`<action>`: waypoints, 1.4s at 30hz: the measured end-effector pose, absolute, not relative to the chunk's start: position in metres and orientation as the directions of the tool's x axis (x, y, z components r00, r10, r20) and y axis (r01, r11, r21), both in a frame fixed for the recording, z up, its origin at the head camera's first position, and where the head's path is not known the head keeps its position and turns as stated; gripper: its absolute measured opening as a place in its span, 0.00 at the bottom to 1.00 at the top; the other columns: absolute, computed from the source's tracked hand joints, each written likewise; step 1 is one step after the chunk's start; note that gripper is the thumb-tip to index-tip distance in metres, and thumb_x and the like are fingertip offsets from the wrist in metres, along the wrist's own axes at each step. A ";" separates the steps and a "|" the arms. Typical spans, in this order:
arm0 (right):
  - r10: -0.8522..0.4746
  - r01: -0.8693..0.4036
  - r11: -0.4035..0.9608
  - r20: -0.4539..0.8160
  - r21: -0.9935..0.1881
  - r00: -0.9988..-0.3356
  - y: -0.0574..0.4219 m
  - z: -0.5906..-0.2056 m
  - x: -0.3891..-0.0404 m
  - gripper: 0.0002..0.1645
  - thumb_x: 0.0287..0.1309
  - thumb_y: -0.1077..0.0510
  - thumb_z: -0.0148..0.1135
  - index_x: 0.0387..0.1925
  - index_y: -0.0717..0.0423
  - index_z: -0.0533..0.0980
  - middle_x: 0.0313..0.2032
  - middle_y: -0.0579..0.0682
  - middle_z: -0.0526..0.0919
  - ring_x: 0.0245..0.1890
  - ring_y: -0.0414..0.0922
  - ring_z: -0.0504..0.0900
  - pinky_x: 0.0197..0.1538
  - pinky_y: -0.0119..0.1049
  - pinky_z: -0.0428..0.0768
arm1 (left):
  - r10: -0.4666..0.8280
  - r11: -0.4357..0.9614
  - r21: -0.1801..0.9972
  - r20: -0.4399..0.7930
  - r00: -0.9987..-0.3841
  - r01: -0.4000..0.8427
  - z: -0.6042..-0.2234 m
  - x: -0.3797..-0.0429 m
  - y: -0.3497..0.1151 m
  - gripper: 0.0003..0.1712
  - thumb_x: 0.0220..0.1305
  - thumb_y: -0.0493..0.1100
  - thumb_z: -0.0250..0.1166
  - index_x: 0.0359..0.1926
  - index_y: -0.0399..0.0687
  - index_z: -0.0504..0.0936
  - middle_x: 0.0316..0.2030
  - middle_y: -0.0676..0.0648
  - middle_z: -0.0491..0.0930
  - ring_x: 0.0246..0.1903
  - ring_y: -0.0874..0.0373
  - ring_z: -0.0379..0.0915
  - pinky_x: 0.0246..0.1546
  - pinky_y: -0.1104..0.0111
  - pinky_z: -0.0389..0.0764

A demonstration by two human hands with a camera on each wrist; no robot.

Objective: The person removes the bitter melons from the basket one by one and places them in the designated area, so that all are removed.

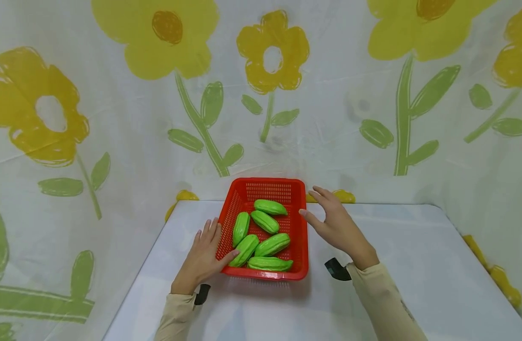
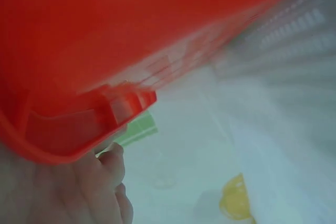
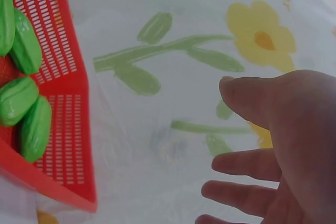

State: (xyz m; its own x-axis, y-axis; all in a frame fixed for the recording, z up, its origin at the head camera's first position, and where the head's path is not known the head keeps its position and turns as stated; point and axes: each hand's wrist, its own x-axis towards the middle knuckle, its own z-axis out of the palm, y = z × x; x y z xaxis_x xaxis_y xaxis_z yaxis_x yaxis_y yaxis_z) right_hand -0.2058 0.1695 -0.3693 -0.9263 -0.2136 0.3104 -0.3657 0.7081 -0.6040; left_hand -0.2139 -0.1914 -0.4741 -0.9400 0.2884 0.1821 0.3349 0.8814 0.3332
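Observation:
A red plastic basket (image 1: 304, 227) stands on the white table, holding several bright green, ridged, oblong gourds (image 1: 270, 264). At its front left corner is my left hand (image 1: 202, 260), with straight fingers along the outer left side and the thumb reaching over the rim. The left wrist view has that hand right at the rim of the basket (image 2: 105, 40). Off the right side, my right hand (image 1: 339, 227) hovers with spread fingers and holds nothing. In the right wrist view a gap separates this hand (image 3: 283, 145) from the basket (image 3: 79, 98).
The white table (image 1: 397, 255) extends to both sides and in front of the basket. Behind it hangs a white curtain (image 1: 320, 142) printed with yellow flowers and green leaves. A black wrist device (image 1: 337, 270) sits by the right sleeve, another (image 1: 202, 294) by the left.

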 end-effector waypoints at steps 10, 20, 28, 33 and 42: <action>-0.264 -0.366 0.670 0.254 -0.646 -0.931 0.156 -0.367 -0.229 0.41 0.71 0.43 0.63 0.75 0.61 0.66 0.76 0.61 0.67 0.77 0.63 0.63 0.74 0.65 0.69 | 0.284 0.888 0.326 0.167 -0.944 0.324 -0.476 -0.214 -0.191 0.61 0.65 0.72 0.59 0.80 0.32 0.52 0.82 0.35 0.48 0.83 0.35 0.37 0.80 0.37 0.45; -0.269 -0.311 0.643 0.175 -0.700 -0.947 0.134 -0.370 -0.259 0.38 0.71 0.46 0.63 0.72 0.63 0.69 0.71 0.62 0.74 0.69 0.63 0.74 0.70 0.62 0.75 | 0.273 0.894 0.325 0.153 -0.950 0.309 -0.481 -0.213 -0.195 0.62 0.63 0.73 0.60 0.81 0.35 0.51 0.83 0.37 0.47 0.83 0.35 0.36 0.80 0.35 0.43; -0.280 -0.273 0.640 0.114 -0.718 -0.953 0.120 -0.385 -0.278 0.36 0.71 0.46 0.63 0.71 0.64 0.71 0.69 0.62 0.76 0.66 0.61 0.78 0.67 0.58 0.79 | 0.299 0.887 0.329 0.125 -0.946 0.323 -0.476 -0.217 -0.194 0.67 0.59 0.76 0.62 0.81 0.35 0.48 0.83 0.37 0.45 0.83 0.36 0.34 0.80 0.36 0.41; -0.301 -0.254 0.631 0.070 -0.733 -0.951 0.109 -0.399 -0.287 0.37 0.70 0.47 0.65 0.70 0.65 0.71 0.68 0.63 0.78 0.65 0.61 0.79 0.67 0.57 0.79 | 0.309 0.884 0.330 0.119 -0.944 0.331 -0.473 -0.217 -0.195 0.70 0.56 0.78 0.63 0.81 0.35 0.48 0.83 0.38 0.44 0.83 0.37 0.34 0.81 0.37 0.42; -0.306 -0.215 0.651 0.008 -0.728 -0.952 0.097 -0.421 -0.296 0.33 0.69 0.52 0.65 0.68 0.69 0.73 0.62 0.67 0.81 0.61 0.61 0.83 0.63 0.55 0.83 | 0.313 0.879 0.340 0.117 -0.942 0.335 -0.475 -0.218 -0.195 0.71 0.56 0.80 0.61 0.82 0.35 0.47 0.83 0.38 0.43 0.84 0.40 0.37 0.82 0.42 0.46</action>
State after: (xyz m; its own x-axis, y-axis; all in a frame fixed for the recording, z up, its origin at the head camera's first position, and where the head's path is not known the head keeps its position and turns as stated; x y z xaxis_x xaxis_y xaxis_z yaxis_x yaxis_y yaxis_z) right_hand -0.2965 0.0971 -0.4211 -0.9522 -0.3055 0.0085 -0.2154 0.6512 -0.7277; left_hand -0.2179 -0.1950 -0.4754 -0.9423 0.3135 0.1172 0.3347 0.8790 0.3398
